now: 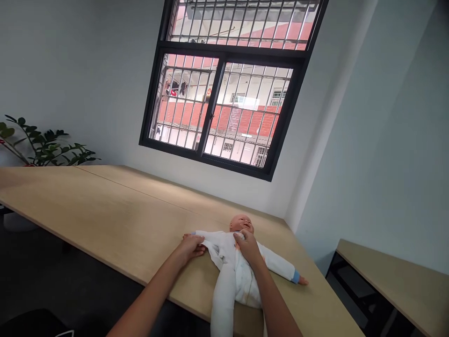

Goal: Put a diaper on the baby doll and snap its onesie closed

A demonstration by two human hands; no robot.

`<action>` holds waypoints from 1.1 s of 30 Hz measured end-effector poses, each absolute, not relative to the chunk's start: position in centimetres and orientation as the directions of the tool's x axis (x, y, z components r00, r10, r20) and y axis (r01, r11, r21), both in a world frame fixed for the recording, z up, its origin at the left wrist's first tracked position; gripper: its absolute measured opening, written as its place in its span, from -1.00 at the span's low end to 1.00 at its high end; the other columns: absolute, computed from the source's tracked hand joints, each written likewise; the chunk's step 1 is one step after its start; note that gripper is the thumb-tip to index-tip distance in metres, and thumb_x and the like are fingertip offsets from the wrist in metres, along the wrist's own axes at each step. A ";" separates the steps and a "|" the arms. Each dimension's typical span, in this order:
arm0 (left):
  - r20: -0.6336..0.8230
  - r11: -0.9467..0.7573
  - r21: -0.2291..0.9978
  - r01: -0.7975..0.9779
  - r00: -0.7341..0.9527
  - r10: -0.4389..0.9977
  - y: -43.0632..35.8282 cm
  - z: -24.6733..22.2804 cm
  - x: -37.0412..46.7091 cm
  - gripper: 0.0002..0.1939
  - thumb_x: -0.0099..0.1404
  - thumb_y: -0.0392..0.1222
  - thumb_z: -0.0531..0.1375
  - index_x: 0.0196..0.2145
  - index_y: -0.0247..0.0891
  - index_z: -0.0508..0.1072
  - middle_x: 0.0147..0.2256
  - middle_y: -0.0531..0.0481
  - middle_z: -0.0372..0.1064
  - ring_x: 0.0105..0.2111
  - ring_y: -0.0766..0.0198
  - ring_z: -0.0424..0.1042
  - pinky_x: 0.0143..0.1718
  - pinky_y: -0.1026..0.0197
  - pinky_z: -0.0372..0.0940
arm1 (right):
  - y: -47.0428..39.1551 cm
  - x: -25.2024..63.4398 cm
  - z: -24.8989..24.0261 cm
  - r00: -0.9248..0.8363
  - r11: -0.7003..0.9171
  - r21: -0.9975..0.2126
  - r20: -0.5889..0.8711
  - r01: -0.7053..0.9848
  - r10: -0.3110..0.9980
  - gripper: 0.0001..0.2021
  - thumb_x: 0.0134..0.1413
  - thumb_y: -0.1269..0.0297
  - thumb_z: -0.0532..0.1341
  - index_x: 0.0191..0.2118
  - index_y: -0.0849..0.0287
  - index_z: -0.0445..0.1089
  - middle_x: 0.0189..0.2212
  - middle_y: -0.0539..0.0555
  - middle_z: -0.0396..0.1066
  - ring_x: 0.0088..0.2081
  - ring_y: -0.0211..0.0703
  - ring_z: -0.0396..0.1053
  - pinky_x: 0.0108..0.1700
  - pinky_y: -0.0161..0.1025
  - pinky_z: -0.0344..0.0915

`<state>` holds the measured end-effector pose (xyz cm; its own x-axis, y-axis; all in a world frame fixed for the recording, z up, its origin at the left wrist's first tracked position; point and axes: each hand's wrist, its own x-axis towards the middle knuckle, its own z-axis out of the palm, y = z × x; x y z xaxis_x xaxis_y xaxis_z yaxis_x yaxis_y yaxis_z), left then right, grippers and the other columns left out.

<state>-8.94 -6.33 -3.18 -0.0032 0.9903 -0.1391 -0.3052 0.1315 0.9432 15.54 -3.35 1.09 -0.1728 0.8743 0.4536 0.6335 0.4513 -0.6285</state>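
A baby doll (241,222) lies face up on the table, its head pointing away from me. It wears a white long-sleeved romper (224,285) with blue cuffs and faint prints on the front. My left hand (192,247) is closed on the romper's fabric near the sleeve at the left, with the cloth pulled out and folded there. At the upper chest, just below the doll's head, my right hand (247,245) pinches the front of the romper. The doll's arm at the right stretches out on the table. My right forearm hides part of the doll's lower body.
The doll lies by the near edge of a long wooden table (122,206). A second table (393,271) stands at the right beyond a gap. A leafy plant (49,147) is behind the far left end. A barred window (224,107) is in the wall.
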 end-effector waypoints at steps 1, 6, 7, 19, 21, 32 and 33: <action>-0.127 0.124 0.940 -0.318 0.012 0.992 -6.5 -3.1 -9.0 -0.71 0.02 -0.11 0.36 -0.45 -0.31 0.36 -0.56 0.04 0.39 -0.54 0.35 0.38 -0.40 0.27 0.33 | -3.4 15.5 1.1 -0.165 0.440 -0.623 0.449 0.646 0.878 -0.68 0.07 0.01 0.07 -0.52 0.14 0.20 -0.54 0.00 0.34 -0.45 -0.19 0.27 -0.39 -0.30 0.10; -0.010 0.068 0.928 -0.366 0.158 0.987 -7.8 -1.9 -8.9 -0.68 0.01 -0.05 0.37 -0.43 -0.31 0.38 -0.51 0.04 0.38 -0.50 0.37 0.35 -0.34 0.27 0.31 | -3.6 14.5 0.8 -0.112 0.375 -0.564 0.444 0.736 0.889 -0.84 -0.07 0.18 0.21 -0.51 0.15 0.31 -0.53 0.02 0.41 -0.43 -0.15 0.31 -0.40 -0.29 -0.01; 0.017 0.054 0.930 -0.364 0.189 0.982 -8.1 -1.5 -8.8 -0.67 0.01 -0.03 0.37 -0.45 -0.31 0.38 -0.52 0.03 0.37 -0.51 0.37 0.33 -0.35 0.28 0.29 | -3.7 14.3 0.7 -0.102 0.361 -0.537 0.451 0.763 0.887 -0.87 -0.10 0.21 0.22 -0.49 0.15 0.35 -0.49 0.03 0.44 -0.40 -0.14 0.33 -0.39 -0.28 -0.02; 0.115 -0.144 0.989 0.030 0.459 0.881 -7.3 2.9 -1.1 -0.59 0.05 0.12 0.27 -0.60 -0.30 0.35 -0.67 0.08 0.28 -0.67 0.42 0.17 -0.60 0.32 -0.03 | -3.4 14.3 0.7 -0.151 0.357 -0.587 0.371 0.726 0.916 -0.83 -0.16 0.36 0.16 -0.48 0.17 0.52 -0.53 0.04 0.47 -0.43 -0.18 0.31 -0.42 -0.28 -0.04; 0.092 -0.130 0.990 0.060 0.433 0.897 -7.1 2.8 0.2 -0.60 0.04 0.13 0.26 -0.60 -0.29 0.34 -0.67 0.09 0.26 -0.66 0.40 0.19 -0.58 0.31 0.02 | -2.8 14.9 0.7 -0.190 0.365 -0.624 0.331 0.691 0.924 -0.84 -0.17 0.37 0.17 -0.51 0.18 0.53 -0.61 0.00 0.40 -0.48 -0.22 0.28 -0.46 -0.31 -0.03; 0.099 -0.133 0.983 0.131 0.234 0.967 -6.6 0.6 4.3 -0.63 0.19 0.10 0.07 -0.57 -0.23 0.22 -0.64 0.13 0.16 -0.67 0.41 0.10 -0.60 0.29 -0.02 | -1.1 16.2 -0.1 -0.273 0.341 -0.832 0.239 0.438 0.932 -0.60 0.05 0.00 0.18 -0.52 0.27 0.50 -0.71 0.00 0.24 -0.63 -0.28 0.13 -0.57 -0.31 0.06; 0.124 -0.161 0.975 0.153 0.225 0.966 -6.9 0.4 4.5 -0.65 0.22 0.05 0.06 -0.58 -0.23 0.22 -0.65 0.13 0.15 -0.66 0.40 0.10 -0.58 0.29 -0.01 | -1.0 16.2 -0.1 -0.266 0.339 -0.838 0.242 0.427 0.933 -0.57 0.07 -0.04 0.17 -0.49 0.27 0.51 -0.71 -0.01 0.23 -0.63 -0.28 0.12 -0.57 -0.31 0.06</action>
